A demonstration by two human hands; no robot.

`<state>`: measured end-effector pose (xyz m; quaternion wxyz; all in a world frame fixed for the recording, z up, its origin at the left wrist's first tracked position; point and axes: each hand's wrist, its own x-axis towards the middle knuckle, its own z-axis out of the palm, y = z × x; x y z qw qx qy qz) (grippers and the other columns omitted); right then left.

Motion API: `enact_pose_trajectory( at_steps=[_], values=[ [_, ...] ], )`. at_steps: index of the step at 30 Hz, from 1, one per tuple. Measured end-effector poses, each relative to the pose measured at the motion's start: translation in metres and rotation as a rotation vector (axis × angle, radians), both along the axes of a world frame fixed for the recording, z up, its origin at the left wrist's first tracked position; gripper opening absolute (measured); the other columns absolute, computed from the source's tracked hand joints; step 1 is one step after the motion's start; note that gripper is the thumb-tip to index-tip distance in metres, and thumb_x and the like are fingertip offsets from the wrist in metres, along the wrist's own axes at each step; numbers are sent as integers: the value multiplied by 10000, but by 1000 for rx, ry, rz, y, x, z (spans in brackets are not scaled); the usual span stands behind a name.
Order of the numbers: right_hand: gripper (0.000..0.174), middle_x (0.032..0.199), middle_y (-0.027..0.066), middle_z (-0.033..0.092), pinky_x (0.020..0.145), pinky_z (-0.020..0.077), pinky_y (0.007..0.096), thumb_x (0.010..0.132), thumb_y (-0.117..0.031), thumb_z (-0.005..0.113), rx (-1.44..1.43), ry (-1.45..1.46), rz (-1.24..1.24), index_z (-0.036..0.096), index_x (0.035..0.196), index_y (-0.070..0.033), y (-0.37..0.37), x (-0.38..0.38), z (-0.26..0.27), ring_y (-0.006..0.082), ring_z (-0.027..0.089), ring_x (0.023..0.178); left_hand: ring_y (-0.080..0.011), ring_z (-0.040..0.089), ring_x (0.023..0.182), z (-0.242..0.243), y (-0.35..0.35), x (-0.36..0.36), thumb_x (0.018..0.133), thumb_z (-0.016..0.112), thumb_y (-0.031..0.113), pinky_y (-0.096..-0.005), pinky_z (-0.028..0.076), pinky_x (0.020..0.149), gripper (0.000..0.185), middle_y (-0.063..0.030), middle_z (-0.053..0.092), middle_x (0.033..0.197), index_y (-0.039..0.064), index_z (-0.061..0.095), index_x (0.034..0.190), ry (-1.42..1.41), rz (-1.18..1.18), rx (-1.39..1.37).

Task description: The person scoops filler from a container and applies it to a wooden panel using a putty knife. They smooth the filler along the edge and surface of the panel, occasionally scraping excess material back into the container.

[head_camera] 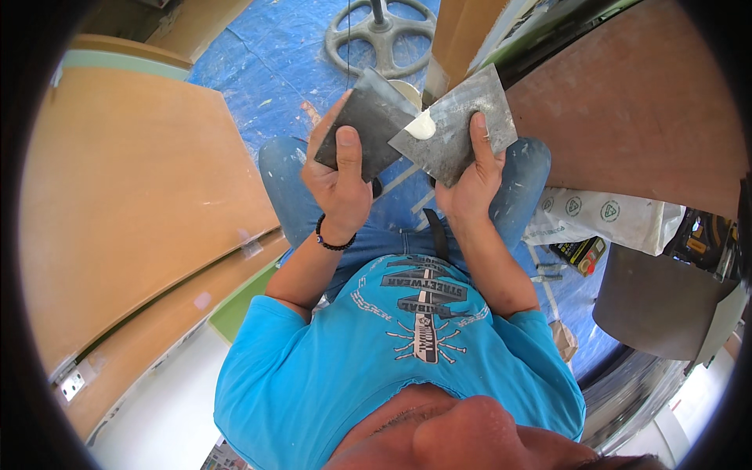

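Note:
My left hand [339,182] holds a dark, flat rectangular scraper plate [376,123], thumb across its near face. A second, lighter grey metal scraper plate [461,141] is in my right hand [474,176], with the thumb on its upper face. Near its left corner lies a dab of white filler [422,125]. The two plates meet or overlap at their inner corners, above my knees; whether they touch I cannot tell. Partly hidden behind them is the pale round rim of a container [406,91].
Paint-specked blue sheeting [258,64] covers the floor. Ahead stands a round spoked metal base [382,38]. A wooden door panel [141,200] flanks me on the left, a brown panel [628,111] on the right. A white plastic bag [611,220] lies below the right panel.

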<state>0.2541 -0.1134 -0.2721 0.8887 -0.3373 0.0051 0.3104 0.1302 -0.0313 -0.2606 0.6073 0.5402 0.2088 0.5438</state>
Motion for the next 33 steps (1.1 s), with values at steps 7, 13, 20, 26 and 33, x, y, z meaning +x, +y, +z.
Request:
enact_pose_trajectory(
  at_steps=[7,13,20,26,33],
  values=[
    [279,1163,59,695,914,573,376,993,-139,697,56,-64,-53,635,1256,-73,-9,24,8,197,694,1051,-156,654,1106,5,12,-11,1073,596,187,-303,512,975,417,-147,699,1247,-73,578,1400,262,-71,107],
    [285,1162,45,700,939,553,358,994,-136,697,25,3,-13,639,1268,-81,-9,6,-4,181,680,1075,-199,652,1153,2,7,1,1081,573,186,-349,530,1002,428,-167,673,1285,-84,548,1413,-62,-9,60],
    [318,1188,61,684,949,553,368,990,-147,705,38,-9,-14,611,1286,-73,-5,9,-9,190,676,1088,-213,662,1154,11,5,-5,1080,573,186,-356,535,999,428,-175,675,1282,-85,542,1410,-37,99,169],
    [334,1189,73,672,961,565,385,989,-153,698,61,76,16,593,1295,-71,-6,6,-2,202,678,1092,-241,683,1137,21,21,-1,1084,564,199,-372,562,980,437,-196,676,1266,-91,527,1409,-135,117,175],
    [341,1212,92,680,950,584,401,996,-145,673,155,165,240,589,1313,-49,-6,8,-6,227,695,1093,-242,693,1120,40,10,1,1097,526,237,-391,569,957,411,-151,686,1244,-49,549,1390,-125,-40,-250]
  ],
)
